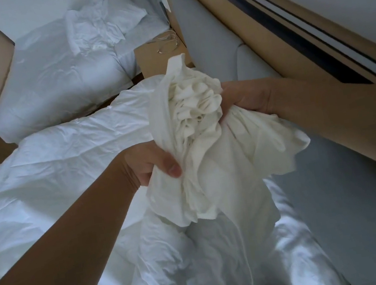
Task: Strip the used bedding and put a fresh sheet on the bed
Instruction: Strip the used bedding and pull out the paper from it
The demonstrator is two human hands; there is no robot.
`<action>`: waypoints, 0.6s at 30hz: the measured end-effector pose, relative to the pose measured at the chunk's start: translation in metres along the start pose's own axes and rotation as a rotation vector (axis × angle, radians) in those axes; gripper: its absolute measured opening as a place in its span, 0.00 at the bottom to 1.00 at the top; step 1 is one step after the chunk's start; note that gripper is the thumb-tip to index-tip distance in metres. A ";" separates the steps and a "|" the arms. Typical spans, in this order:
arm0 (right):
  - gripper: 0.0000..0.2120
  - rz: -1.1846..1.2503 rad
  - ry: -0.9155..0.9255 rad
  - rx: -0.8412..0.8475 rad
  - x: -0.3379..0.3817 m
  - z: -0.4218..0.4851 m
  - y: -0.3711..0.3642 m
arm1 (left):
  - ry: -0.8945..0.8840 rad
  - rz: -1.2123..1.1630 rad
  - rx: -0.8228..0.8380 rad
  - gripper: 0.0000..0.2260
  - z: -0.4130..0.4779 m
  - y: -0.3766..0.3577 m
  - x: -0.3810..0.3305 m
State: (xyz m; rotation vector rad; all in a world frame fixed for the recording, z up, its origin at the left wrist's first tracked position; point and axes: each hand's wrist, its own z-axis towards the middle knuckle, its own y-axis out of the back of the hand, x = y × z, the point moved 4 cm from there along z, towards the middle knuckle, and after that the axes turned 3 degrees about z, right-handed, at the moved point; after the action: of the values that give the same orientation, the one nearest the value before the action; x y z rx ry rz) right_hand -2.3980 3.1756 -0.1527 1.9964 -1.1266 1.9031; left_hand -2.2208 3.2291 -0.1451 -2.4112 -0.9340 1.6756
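As it hangs above the crumpled duvet (64,176), one bunched cream sheet (209,144): left hand (151,164), fingers pinching its side; right hand (247,98), fingers clutching gathered folds.

Dim, cool, even indoor light, seen through a wide-angle lens and slightly soft all over.

The bunched cream-white cotton sheet (198,121) is the brightest, warmest patch. The crumpled white duvet (62,167) beneath it has a bluish-grey cast, with soft-edged shadows in its folds and paler patches at lower right. Where the light comes from cannot be told. The bare left forearm (61,236) reads dark. The long dark wall rail (288,35) slants and stretches towards the right edge. The far heap of rumpled white linen (94,26) looks blurrier.
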 end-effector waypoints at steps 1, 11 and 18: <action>0.20 0.012 -0.007 0.008 0.000 0.000 0.000 | -0.005 0.001 0.021 0.22 -0.003 0.000 -0.002; 0.21 0.057 -0.343 0.396 -0.017 -0.018 -0.034 | -0.198 0.118 -0.322 0.23 -0.015 0.021 -0.031; 0.20 0.119 -0.171 0.251 -0.027 -0.012 -0.043 | -0.259 0.058 -0.353 0.19 -0.009 0.026 -0.031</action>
State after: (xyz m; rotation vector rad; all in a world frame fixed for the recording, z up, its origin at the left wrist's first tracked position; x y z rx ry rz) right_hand -2.3787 3.2232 -0.1596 2.3117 -1.1172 2.0550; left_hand -2.2083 3.1947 -0.1257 -2.4857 -1.3085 2.0324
